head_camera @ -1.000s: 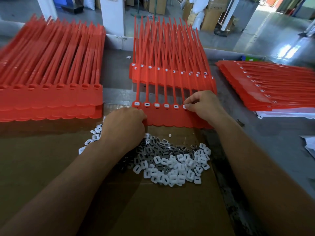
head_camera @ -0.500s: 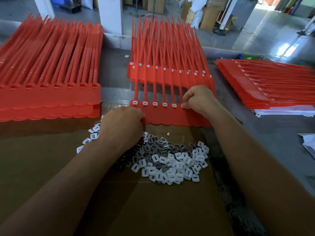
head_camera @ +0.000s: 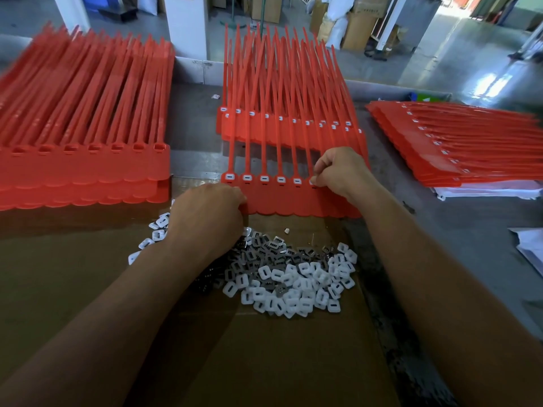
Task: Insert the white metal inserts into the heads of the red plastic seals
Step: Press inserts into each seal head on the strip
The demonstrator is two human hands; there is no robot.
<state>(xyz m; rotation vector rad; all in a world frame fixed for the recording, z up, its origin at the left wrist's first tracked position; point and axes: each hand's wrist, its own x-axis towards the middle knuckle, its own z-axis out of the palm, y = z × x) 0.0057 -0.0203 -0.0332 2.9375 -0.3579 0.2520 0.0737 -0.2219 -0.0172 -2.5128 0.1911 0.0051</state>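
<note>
Seating of sixth insert (head_camera: 312,181)
The insert is pinched by the right hand (head_camera: 338,171) at the sixth head of the strip (head_camera: 293,201), gripped at its near corner by the left hand (head_camera: 205,214). Five heads are counted filled. Next, a firm press is judged needed, then another from the pile (head_camera: 293,283). Three stacks are counted: left stack (head_camera: 85,171), middle stack (head_camera: 293,133), right stack (head_camera: 455,154).

Grey desk (head_camera: 458,230), brown cardboard sheet (head_camera: 73,274) over its near left, tall left stack of red seals (head_camera: 82,160), fanned middle stack (head_camera: 288,130), single strip of red seals (head_camera: 293,201) at the cardboard's far edge, right stack (head_camera: 458,148) on white sheets (head_camera: 484,192)
</note>
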